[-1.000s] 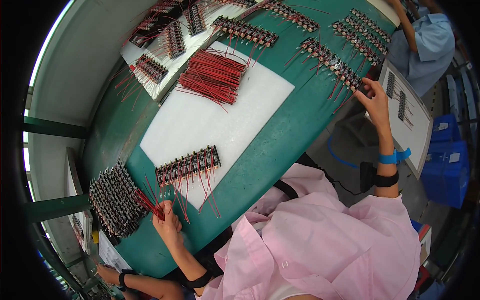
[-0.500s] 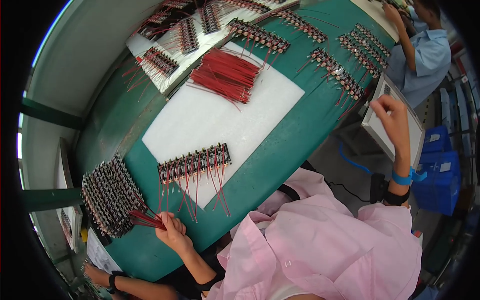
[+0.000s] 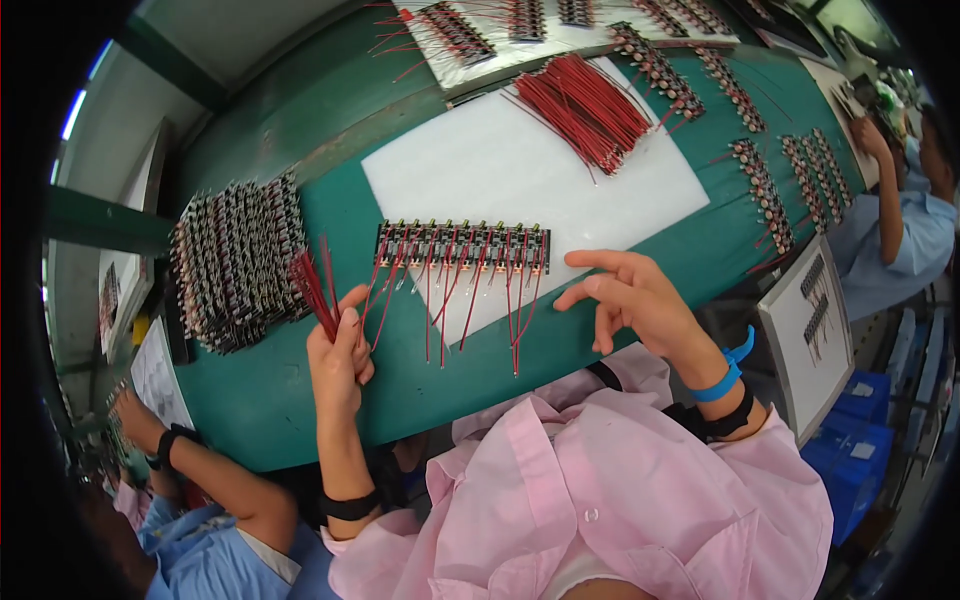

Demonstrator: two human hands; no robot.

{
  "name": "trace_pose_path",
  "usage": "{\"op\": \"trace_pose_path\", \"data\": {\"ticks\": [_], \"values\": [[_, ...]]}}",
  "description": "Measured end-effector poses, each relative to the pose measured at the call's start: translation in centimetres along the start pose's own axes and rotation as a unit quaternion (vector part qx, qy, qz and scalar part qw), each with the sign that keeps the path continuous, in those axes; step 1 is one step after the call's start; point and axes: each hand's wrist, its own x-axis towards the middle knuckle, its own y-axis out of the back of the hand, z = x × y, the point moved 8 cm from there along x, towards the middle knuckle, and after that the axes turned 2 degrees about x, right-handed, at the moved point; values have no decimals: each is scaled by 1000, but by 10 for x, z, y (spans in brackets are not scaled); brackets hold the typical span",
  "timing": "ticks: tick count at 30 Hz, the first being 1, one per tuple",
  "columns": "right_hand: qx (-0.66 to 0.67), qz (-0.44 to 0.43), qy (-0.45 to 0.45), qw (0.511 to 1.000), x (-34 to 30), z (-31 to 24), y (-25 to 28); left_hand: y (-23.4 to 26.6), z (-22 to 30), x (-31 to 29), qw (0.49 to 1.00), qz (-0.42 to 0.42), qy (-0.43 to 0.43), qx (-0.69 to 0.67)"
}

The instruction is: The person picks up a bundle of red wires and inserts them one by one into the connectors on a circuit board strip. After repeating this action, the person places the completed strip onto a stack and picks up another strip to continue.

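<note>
A bunch of red wires is pinched in my left hand, its ends fanning up beside the stacked boards. Just right of that hand lies a strip of small black circuit boards, with red wires hanging from it toward me. It rests partly on a white foam sheet and partly over the green table. My right hand hovers at the strip's right end, fingers spread, with nothing seen in it. Around its wrist is a blue band. A thick pile of red wires lies on the far part of the foam.
A tall stack of circuit board strips stands at the left. More wired strips lie on a silvery board at the back and on the green table to the right. Co-workers in blue sit at left and right. A framed white panel stands at right.
My right hand has come in from the far right to beside the board strip, its fingers spreading. My left hand still holds the wires, now raised more upright. The whole view has turned.
</note>
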Motion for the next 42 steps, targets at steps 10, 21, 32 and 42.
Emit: {"op": "trace_pose_path", "data": {"ticks": [10, 21, 32, 42], "values": [[193, -44, -56, 979, 12, 9, -7, -20, 8, 23, 998, -48, 33, 24], [198, -50, -71, 976, 28, 11, -12, -16, 8, 22, 999, -29, 22, 3], [81, -21, -30, 996, 35, 10, -23, -14, 7, 24, 997, -44, 35, -47], [8, 28, 8, 1000, 36, 8, -18, -13, 6, 24, 997, -45, 34, -49]]}}
